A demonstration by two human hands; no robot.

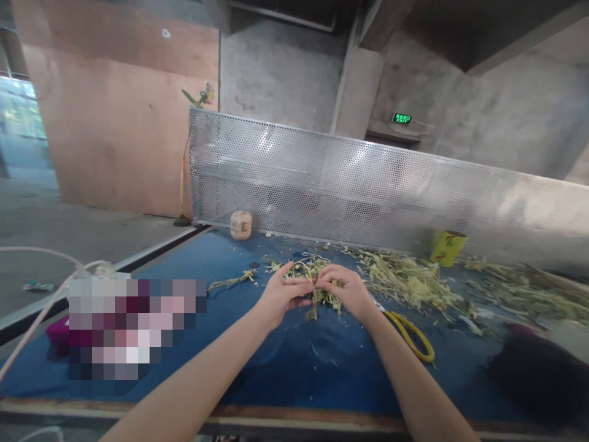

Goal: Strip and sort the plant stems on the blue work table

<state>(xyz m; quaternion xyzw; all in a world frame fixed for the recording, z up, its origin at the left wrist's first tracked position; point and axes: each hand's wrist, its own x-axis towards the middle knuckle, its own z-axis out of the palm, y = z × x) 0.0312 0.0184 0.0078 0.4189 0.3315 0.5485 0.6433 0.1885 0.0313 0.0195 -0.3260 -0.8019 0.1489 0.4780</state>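
The single view looks from the person's head, forward and slightly down across the blue bench (285, 368), with the forearms (216, 374) running in from the lower edge and the hands (276, 299) close by, near the middle. It is wide enough to take in the bench's near edge at the bottom and, farther off, a perforated metal panel (294, 178), the concrete wall (280, 73) and a ceiling beam (385, 24).

A pale, perhaps fibrous strand (308, 269) arches upward.
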